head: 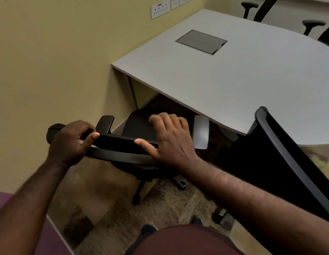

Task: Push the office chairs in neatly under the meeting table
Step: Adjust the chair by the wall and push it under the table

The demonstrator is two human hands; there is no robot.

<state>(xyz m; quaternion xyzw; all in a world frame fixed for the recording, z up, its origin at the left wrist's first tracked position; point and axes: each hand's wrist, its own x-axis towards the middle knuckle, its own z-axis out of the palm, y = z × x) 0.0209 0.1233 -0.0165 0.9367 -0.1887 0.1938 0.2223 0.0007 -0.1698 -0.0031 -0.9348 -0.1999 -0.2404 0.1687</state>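
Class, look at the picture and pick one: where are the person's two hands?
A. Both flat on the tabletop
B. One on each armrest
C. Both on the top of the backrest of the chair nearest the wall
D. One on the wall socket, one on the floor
C: the left hand grips the backrest top and the right hand rests over it, short of the table.

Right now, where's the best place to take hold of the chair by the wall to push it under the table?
Take the top rail of the chair back from behind, one hand near each end. It runs crosswise facing you, and the seat already points under the table. The left hand grips it there; the right hand rests on it.
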